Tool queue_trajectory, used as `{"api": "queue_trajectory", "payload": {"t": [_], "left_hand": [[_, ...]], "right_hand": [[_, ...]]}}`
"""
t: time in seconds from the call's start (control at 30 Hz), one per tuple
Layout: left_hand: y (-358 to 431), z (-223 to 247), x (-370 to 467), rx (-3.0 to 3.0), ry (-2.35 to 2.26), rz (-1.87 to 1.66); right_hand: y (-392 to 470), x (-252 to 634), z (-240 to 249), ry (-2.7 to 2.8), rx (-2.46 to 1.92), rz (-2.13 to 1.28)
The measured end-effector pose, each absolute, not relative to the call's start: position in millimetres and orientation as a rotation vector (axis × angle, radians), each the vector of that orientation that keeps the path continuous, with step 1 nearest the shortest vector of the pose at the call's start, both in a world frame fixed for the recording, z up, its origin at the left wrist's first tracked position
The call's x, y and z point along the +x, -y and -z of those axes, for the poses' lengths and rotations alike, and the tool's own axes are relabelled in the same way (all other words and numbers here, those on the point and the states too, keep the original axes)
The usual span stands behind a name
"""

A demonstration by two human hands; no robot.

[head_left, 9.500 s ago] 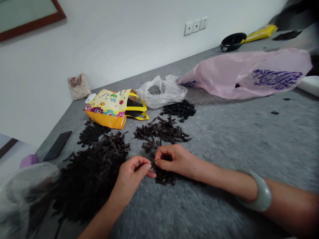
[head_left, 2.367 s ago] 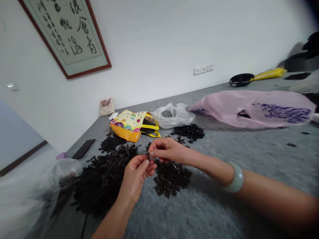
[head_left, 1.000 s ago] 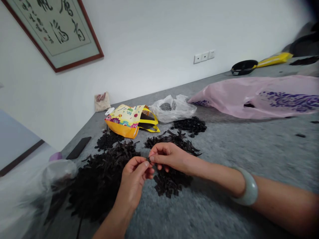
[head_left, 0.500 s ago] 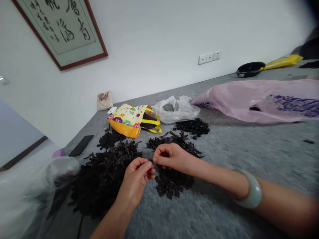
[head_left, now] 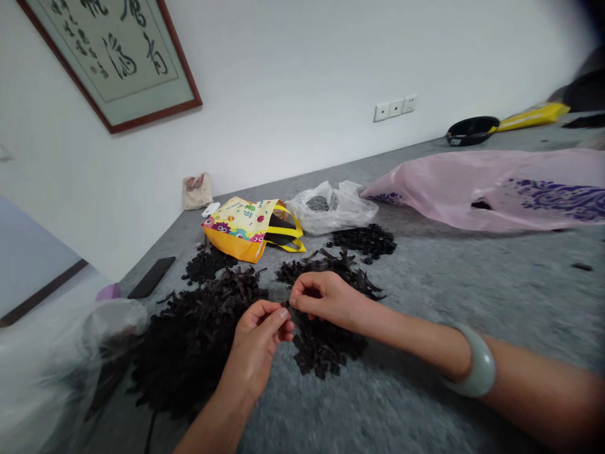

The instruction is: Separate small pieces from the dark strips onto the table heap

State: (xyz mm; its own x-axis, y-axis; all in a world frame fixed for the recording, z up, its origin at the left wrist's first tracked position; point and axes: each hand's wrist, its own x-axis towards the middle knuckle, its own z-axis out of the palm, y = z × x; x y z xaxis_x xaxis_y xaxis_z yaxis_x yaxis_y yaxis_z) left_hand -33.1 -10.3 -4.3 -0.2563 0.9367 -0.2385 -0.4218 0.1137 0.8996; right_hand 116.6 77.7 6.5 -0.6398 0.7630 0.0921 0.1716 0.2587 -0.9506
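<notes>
Fingertip to fingertip, my left hand point(head_left: 259, 337) and my right hand point(head_left: 331, 299) meet over the grey surface. Both are closed in a pinch on a small black piece point(head_left: 285, 304), mostly hidden by the fingers; its exact kind is too small to make out. Left of my left hand spreads a large heap of black strips point(head_left: 189, 347). Under and beyond my right hand lie shorter black strips point(head_left: 326, 353) and a looser bunch of longer ones point(head_left: 350, 271). Farther back is a pile of black round pieces point(head_left: 366, 241). Another pile of small black pieces point(head_left: 207, 265) lies at the left.
A yellow-and-orange printed bag point(head_left: 239, 230) lies beyond the heaps, beside a white plastic bag point(head_left: 331, 208). To the right stretches a pink plastic bag point(head_left: 439, 189). A black bowl point(head_left: 472, 131) stands by the wall. Clear plastic point(head_left: 57, 366) covers the near left, near a dark flat slab point(head_left: 152, 277).
The whole view has shifted very slightly. Both hands keep their pinch at nearly the same spot, and the piles look unchanged.
</notes>
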Motion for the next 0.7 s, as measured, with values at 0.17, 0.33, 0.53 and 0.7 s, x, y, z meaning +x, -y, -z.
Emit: {"api": "queue_trajectory", "payload": {"t": [0.17, 0.33, 0.53, 0.7], "left_hand": [[10.9, 5.4, -34.1, 0.632, -1.179, -1.458], [10.1, 7.8, -34.0, 0.653, -1.187, -1.454], [11.1, 9.7, -34.3, 0.690, -1.202, -1.444], [11.4, 10.4, -34.6, 0.745, -1.231, -1.423]], "right_hand": [[-78.3, 116.4, -6.8, 1.972, -0.861, -1.419], [-79.1, 116.1, -3.7, 1.988, -0.842, -1.433], [-78.2, 116.1, -7.9, 2.022, -0.854, -1.445], [-79.5, 116.5, -10.6, 1.995, -0.924, -1.543]]}}
